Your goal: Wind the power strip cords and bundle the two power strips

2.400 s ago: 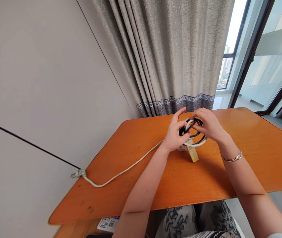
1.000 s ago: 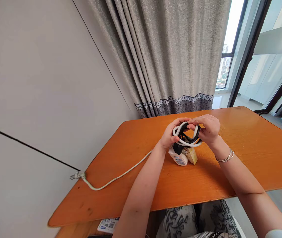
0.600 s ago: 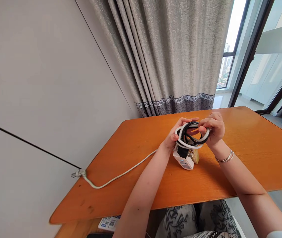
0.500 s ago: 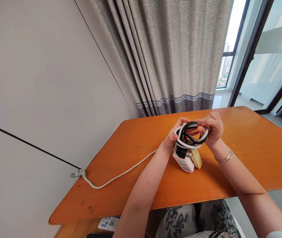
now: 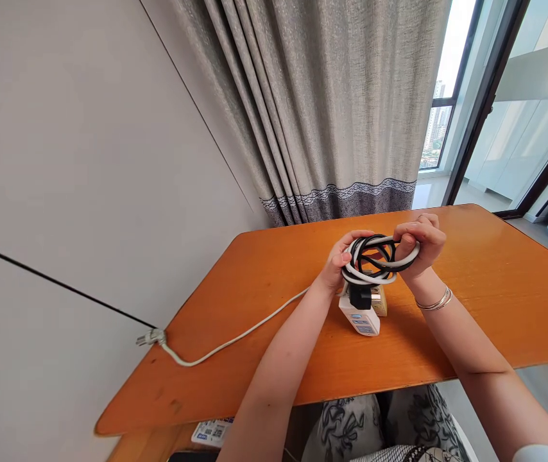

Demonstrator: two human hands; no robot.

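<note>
Both my hands hold a coil of black and white cables [image 5: 375,260] just above the orange table [image 5: 303,359]. My left hand [image 5: 339,266] grips the coil's left side, fingers curled round it. My right hand [image 5: 421,244] is closed over the coil's right side; silver bangles sit on that wrist. Under the coil a white power strip [image 5: 360,314] stands tilted on the table with a black plug [image 5: 360,296] in it and a yellowish block [image 5: 380,300] behind. A white cord [image 5: 235,337] trails left from the strip to a plug [image 5: 151,337] at the table's left edge.
A grey curtain [image 5: 332,109] hangs behind the table, with a window and dark door frame [image 5: 486,96] to the right. A pale wall [image 5: 62,160] runs along the left. A printed card [image 5: 211,431] lies below the table's near edge.
The coil went from lying over the strip to held up and tighter between both hands. The power strip has tipped and shifted a little toward me.
</note>
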